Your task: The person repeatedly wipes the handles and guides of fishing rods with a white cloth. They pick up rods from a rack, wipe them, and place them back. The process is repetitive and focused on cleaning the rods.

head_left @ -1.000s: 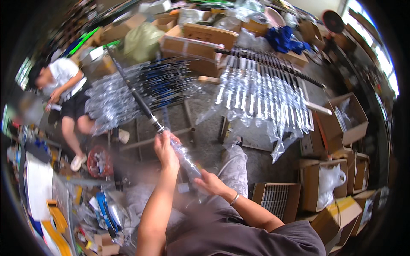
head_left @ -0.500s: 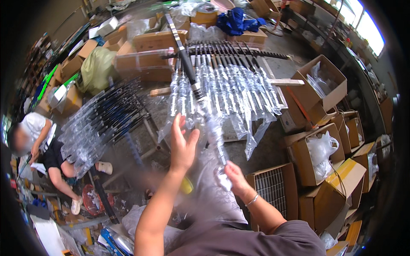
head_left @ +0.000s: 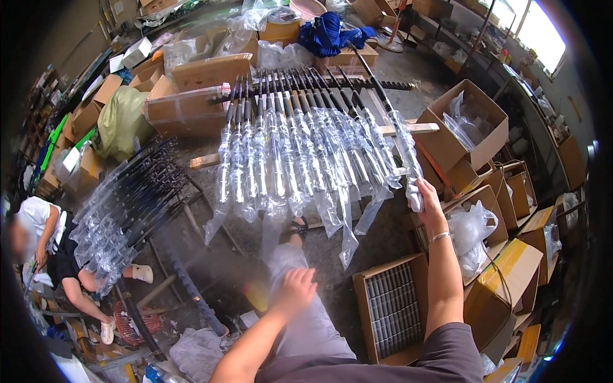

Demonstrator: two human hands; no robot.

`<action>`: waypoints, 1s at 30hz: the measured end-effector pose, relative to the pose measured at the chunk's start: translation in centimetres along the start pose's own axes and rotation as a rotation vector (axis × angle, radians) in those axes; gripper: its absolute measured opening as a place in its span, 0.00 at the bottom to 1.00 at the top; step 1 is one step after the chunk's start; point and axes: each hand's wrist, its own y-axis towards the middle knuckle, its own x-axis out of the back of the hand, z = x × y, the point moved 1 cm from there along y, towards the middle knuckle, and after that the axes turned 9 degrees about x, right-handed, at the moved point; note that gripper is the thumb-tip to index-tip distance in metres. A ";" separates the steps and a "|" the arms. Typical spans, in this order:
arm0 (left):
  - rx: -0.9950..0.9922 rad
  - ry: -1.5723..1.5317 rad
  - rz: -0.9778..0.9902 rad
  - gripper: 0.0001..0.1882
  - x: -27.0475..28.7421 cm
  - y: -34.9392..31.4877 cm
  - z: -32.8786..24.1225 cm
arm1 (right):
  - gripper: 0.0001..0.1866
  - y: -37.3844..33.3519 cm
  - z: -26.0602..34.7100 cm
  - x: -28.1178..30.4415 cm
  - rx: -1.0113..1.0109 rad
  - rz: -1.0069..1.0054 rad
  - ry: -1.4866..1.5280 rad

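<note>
My right hand (head_left: 429,203) is closed round the plastic-wrapped lower end of a black fishing rod (head_left: 397,124), its arm stretched forward to the right. The rod slants up and away, beside the right end of a row of similar rods (head_left: 297,137). Those lie side by side with clear plastic sleeves on their near parts and bare black far parts. My left hand (head_left: 295,291) hovers over my grey-trousered leg, slightly blurred, fingers loosely bent and nothing visible in them.
A notched black rack bar (head_left: 399,85) and a wooden rail (head_left: 421,128) support the row. At right stand open cartons, one with grey tubes (head_left: 394,306). Further left, another rod stack (head_left: 137,198) lies near a seated person (head_left: 48,223).
My right hand has carried the wrapped rod from in front of me to the row's right end. My left hand has drawn back and down, away from the rod. The view has shifted slightly.
</note>
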 end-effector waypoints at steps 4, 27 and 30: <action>-0.018 0.000 0.003 0.19 -0.2 0.6 0.5 | 0.12 2.7 -1.8 0.3 -0.052 0.003 0.068; 0.007 0.032 0.006 0.15 -0.3 0.9 0.7 | 0.12 6.4 -2.4 -4.1 -0.258 -0.077 0.137; 0.007 0.022 0.000 0.15 -0.1 1.1 0.6 | 0.13 6.8 -2.4 -3.7 -0.241 -0.053 0.062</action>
